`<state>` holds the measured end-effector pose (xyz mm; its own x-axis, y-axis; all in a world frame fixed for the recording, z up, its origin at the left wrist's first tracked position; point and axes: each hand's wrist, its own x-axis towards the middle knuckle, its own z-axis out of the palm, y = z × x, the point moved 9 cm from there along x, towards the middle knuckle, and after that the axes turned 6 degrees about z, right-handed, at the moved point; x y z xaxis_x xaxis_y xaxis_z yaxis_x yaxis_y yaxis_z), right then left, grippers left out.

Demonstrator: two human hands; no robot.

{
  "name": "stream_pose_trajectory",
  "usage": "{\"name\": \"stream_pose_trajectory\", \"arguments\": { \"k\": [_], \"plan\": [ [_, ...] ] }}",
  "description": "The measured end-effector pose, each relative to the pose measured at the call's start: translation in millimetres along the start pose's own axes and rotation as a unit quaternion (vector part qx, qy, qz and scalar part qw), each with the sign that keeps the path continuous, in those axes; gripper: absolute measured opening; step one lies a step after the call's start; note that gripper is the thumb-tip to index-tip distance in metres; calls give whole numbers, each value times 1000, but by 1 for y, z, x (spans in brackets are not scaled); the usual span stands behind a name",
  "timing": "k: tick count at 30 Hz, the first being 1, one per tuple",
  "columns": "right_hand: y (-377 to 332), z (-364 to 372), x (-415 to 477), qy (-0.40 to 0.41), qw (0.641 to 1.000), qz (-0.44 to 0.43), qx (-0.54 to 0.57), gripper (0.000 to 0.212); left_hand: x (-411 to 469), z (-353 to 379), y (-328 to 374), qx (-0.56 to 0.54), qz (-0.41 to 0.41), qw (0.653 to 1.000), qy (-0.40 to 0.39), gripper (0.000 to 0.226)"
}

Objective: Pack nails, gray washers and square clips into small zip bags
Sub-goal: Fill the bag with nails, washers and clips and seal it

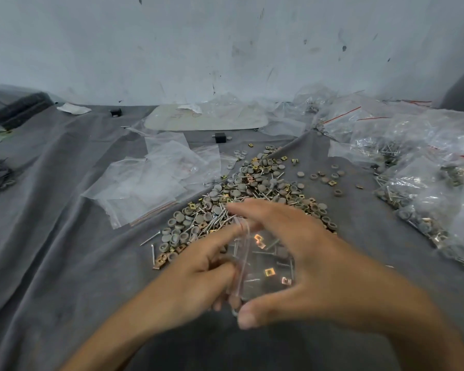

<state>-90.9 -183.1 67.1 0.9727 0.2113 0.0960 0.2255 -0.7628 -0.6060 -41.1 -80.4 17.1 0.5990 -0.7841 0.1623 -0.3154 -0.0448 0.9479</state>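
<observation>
Pinching the blurred zip bag [269, 265], seemingly, is the left hand [196, 279].

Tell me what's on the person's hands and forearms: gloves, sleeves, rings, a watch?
Both are bare. The left hand and right hand wear no gloves, and no rings show. The left forearm and right forearm carry no sleeve, watch or band up to the frame edge. The right fingertips are motion-blurred, so fine detail there can't be told.
</observation>
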Motion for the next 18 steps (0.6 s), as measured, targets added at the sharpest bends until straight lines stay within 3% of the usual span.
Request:
{"name": "stream_pose_trajectory", "arguments": {
  "k": [4, 10, 18],
  "plan": [
    [3, 14, 4, 8, 998, 8, -66, 95, 2, 6, -4, -9, -6, 1000, -2, 65],
    [18, 6, 4, 41, 999, 33, 6, 85, -2, 4, -12, -12, -37, 999, -3, 26],
    [38, 1, 2, 59, 993, 86, 56, 84, -9, -4, -15, 3, -19, 1000, -8, 16]
  ]
}}
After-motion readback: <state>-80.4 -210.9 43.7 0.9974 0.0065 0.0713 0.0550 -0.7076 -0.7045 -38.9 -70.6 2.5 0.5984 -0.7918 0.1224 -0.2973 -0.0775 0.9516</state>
